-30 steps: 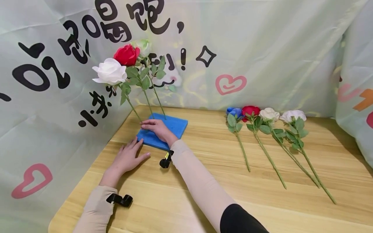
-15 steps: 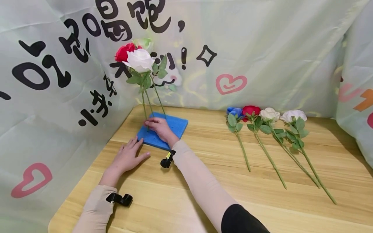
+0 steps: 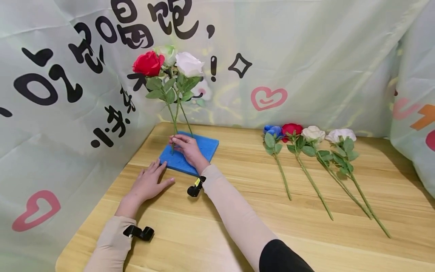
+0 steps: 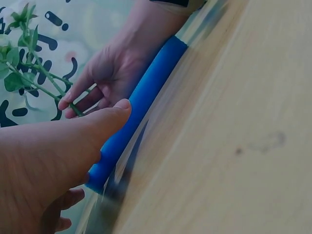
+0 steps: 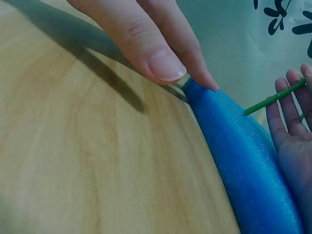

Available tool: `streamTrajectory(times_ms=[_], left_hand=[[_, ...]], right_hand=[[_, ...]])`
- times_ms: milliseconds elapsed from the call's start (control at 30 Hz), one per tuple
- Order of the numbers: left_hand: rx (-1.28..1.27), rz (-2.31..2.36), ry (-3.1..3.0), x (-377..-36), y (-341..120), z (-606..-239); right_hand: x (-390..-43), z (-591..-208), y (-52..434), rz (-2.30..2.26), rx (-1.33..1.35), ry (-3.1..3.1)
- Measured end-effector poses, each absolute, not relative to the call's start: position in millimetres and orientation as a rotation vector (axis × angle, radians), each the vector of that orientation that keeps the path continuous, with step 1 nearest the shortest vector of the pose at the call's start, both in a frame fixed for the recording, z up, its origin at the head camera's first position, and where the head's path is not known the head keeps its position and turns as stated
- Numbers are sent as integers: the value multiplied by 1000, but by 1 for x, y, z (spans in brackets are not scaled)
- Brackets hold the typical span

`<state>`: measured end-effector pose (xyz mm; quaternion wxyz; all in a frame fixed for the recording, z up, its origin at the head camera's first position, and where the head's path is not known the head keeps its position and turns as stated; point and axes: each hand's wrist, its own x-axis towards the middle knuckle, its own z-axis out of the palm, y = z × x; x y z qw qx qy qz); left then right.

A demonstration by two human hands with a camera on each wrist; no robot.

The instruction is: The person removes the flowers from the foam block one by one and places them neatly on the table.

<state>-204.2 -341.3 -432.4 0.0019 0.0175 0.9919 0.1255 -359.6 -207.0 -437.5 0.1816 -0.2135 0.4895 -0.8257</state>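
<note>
My right hand (image 3: 191, 151) pinches the green stem of a white rose (image 3: 190, 65) between thumb and fingers. The stem's lower end (image 5: 251, 109) meets the top of a blue foam board (image 3: 205, 145), and the flower leans right. My left hand (image 3: 149, 183) lies with fingers spread, fingertips at the board's near-left corner. In the left wrist view, the left thumb (image 4: 114, 113) overlaps the board's edge. A red rose (image 3: 148, 63) and a pale green rose (image 3: 167, 55) stand in the board, behind the held stem.
On the right of the wooden table (image 3: 238, 211) lie a blue flower (image 3: 273, 131), a red rose (image 3: 292, 129), a cream rose (image 3: 313, 133) and a white-lilac rose (image 3: 341, 135), stems toward the front. A printed cloth (image 3: 306, 64) hangs behind and at left.
The white rose has swung from the left, past the red rose, to lean right of the others. My right hand has shifted slightly right with its stem; the left hand stayed put.
</note>
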Motion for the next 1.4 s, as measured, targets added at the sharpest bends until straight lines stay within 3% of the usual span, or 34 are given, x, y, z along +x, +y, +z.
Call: streamTrajectory(times_ms=[767, 1400], left_hand=[[57, 408, 3108, -199, -340, -433], [78, 412, 3090, -201, -340, -431]], right_hand=[[-326, -440, -157, -2321, -492, 1271], [-306, -435, -88, -2245, -468, 1339]])
